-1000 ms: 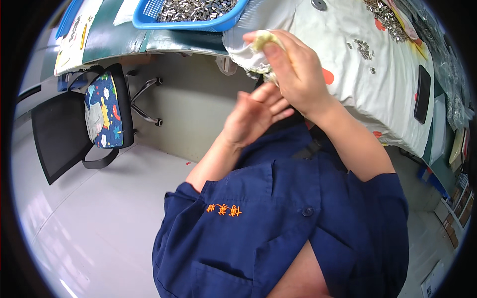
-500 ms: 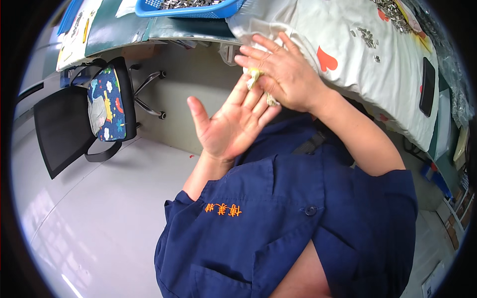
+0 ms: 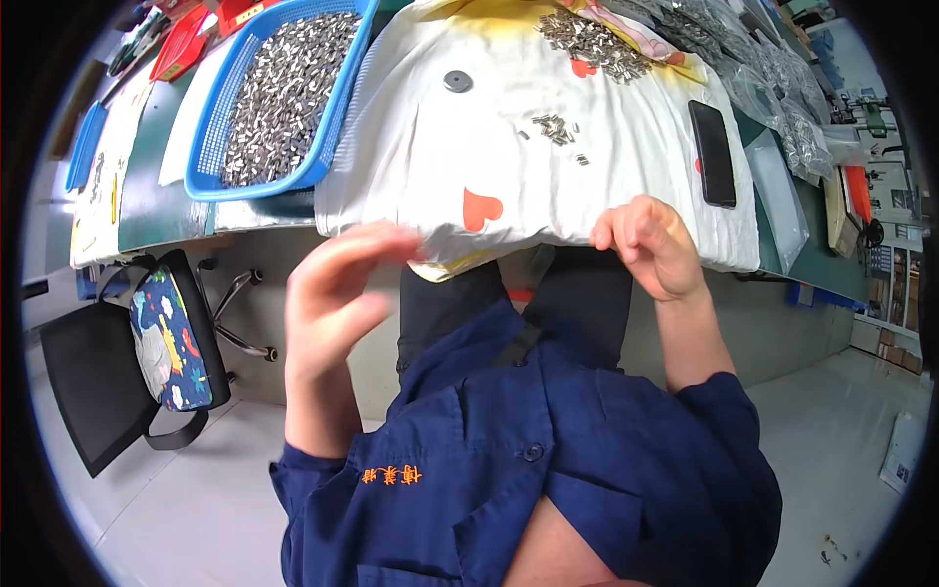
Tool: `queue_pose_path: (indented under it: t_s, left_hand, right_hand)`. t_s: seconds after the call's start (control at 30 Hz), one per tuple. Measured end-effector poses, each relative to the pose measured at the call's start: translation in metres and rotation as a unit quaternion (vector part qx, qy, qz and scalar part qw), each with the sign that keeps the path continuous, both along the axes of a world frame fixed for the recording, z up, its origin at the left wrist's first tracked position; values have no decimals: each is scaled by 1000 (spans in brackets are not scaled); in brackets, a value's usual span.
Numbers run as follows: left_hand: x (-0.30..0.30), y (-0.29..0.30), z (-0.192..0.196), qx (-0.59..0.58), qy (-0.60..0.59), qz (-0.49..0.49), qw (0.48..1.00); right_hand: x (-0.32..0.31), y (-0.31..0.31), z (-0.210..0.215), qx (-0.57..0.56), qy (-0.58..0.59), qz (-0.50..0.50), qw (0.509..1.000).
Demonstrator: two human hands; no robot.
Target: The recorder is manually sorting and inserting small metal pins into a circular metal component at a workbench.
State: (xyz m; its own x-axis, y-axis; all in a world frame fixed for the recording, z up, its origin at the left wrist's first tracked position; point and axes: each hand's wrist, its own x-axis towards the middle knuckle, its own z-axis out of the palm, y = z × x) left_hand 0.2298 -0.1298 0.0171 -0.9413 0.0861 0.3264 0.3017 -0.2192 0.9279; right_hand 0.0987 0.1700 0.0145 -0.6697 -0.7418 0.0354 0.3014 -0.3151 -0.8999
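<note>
My left hand [image 3: 337,293] is raised by the near left corner of the white cloth [image 3: 411,147]. It is smeared by motion, but its thumb stands apart from the outstretched fingers, and nothing shows in it. At the cloth's near edge, right of the red heart print [image 3: 481,209], is my right hand [image 3: 650,247]. Its fingers are curled, the tips pinched at the cloth's hem. On the cloth lie a grey disc with a centre hole [image 3: 457,81], a small group of short metal pins [image 3: 555,129] and a larger pile of metal pieces [image 3: 597,44].
A blue basket [image 3: 201,157] full of small metal pieces stands on the green table at left. A black phone [image 3: 712,157] lies at the cloth's right side, near clear plastic bags [image 3: 792,108]. A black chair [image 3: 98,372] with a patterned cushion stands at lower left.
My hands have moved apart; earlier, the right lay across the left's fingers, where pale yellowish pieces showed. The view has shifted, bringing more of the table into sight.
</note>
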Motion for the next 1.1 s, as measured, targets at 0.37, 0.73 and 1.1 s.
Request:
queue_pose_path:
  t_s: [0.37,0.73,1.1]
  left_hand:
    - [-207,16,-16,-684,37,93,722]
    - [-222,22,11,-625,-119,23,771]
    - [-245,89,-32,-3,-272,-164,948]
  right_hand:
    - [-142,-4,-9,538,411,-259,689]
    - [-179,-12,-36,587,446,-261,623]
    - [-164,-41,-33,218,238,-277,905]
